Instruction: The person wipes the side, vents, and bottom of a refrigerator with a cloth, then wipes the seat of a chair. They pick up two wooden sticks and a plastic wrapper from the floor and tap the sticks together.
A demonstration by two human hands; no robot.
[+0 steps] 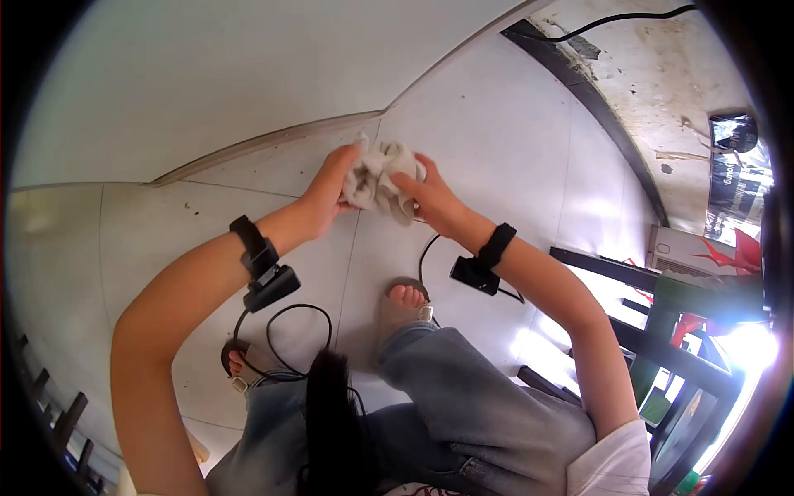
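Note:
A crumpled off-white cloth (382,178) is bunched up between my two hands, above the tiled floor. My left hand (325,192) grips its left side, with the fingertips partly hidden under the folds. On the right side my right hand (434,197) is closed on the cloth, its thumb lying across the front. Each wrist wears a black strap with a small black device, the left one (271,277) and the right one (475,274), and cables run down from them.
A pale flat panel (248,83) with a raised edge spans the upper left. My sandalled feet (407,296) stand on the floor tiles (496,140), near a looped black cable (329,326). At right are a dark slatted frame (695,372), a stained wall (653,74) and a black bag (732,182).

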